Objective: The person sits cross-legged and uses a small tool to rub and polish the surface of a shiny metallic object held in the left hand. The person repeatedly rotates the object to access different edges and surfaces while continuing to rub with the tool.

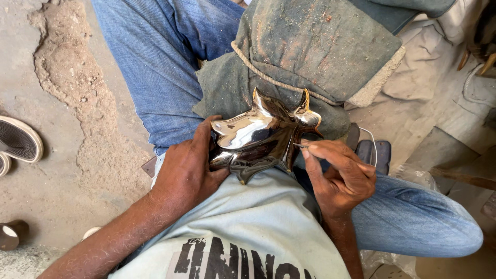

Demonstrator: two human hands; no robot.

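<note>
The fingers [206, 135] of the left hand [185, 170] curl around the left edge of a shiny metal animal head [261, 135], holding it firm against the person's lap; the thumb side presses the polished face near its lower corner. The right hand [338, 173] has its fingers pinched narrow around a thin metal tool [299, 146], whose tip touches the right side of the metal head, just below one of the two pointed horns.

The metal head lies tilted, horns pointing up and away from the body, its mirror surface catching light and dark reflections (the shape reads as a bull or cow, though fine detail is hard to tell). It rests between the two hands, above the pale blue shirt [258, 222] with black printing, and leans against a dusty grey-green padded cloth bundle [315, 46] tied round with a rope [268, 77].

The person sits with legs folded, in blue jeans [160, 67]; one knee reaches up the left of the picture, the other sits at lower right. Under the right wrist shows a dark sandal [374, 152] with a thin wire beside it.

Further out, the concrete floor [51, 196] carries a ridge of sandy dirt [67, 72]. A white-rimmed shoe [19, 139] lies at the far left edge, and a small brown cup [13, 233] stands near the lower left corner.
</note>
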